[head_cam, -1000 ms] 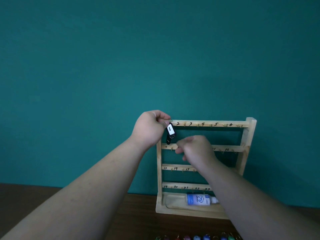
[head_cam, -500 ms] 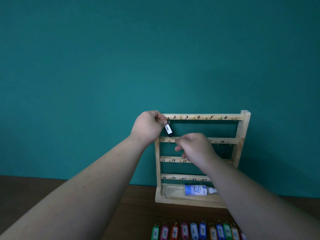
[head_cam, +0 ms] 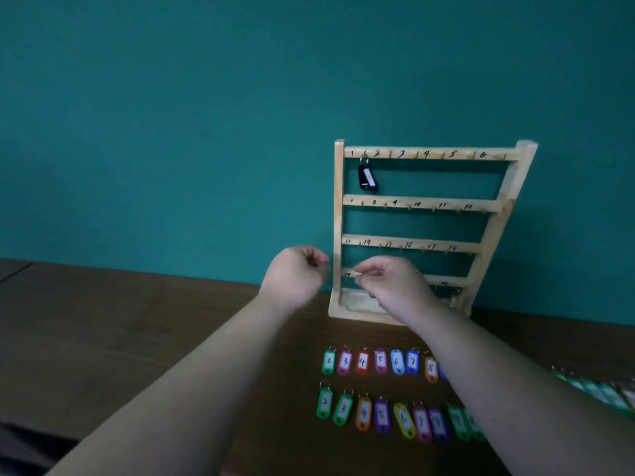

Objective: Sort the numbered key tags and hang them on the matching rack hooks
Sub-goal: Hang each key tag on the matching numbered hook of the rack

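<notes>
At far left, only bare dark counter. Next, the left hand, raised just short of the left post of the wooden rack, grip slack, fingers loosely curled with nothing visible inside. On the top rail, a black key tag hanging by its ring from the hook beside the numeral 1, slightly tilted; the other hooks on the upper three rails bare. In front of the bottom rail, the right hand, grip likewise slack, thumb and forefinger close together but apparently pinching nothing, not certain through the blur. Below, on the counter, coloured numbered tags in an upper row and a lower row, both starting at a green 2 and both partly hidden under the right forearm. Further right, further tags, too blurred to read. Probably next: a 2 onto the hook beside the black one. Risks, by judgement only: with numbers repeated across rows, easy to pick a wrong tag. With hooks small and close-set, easy to land a ring on a neighbour or knock the black tag loose. With a forearm low over the rows, easy to sweep them out of order. With a push high on the rack, possible tipping.
</notes>
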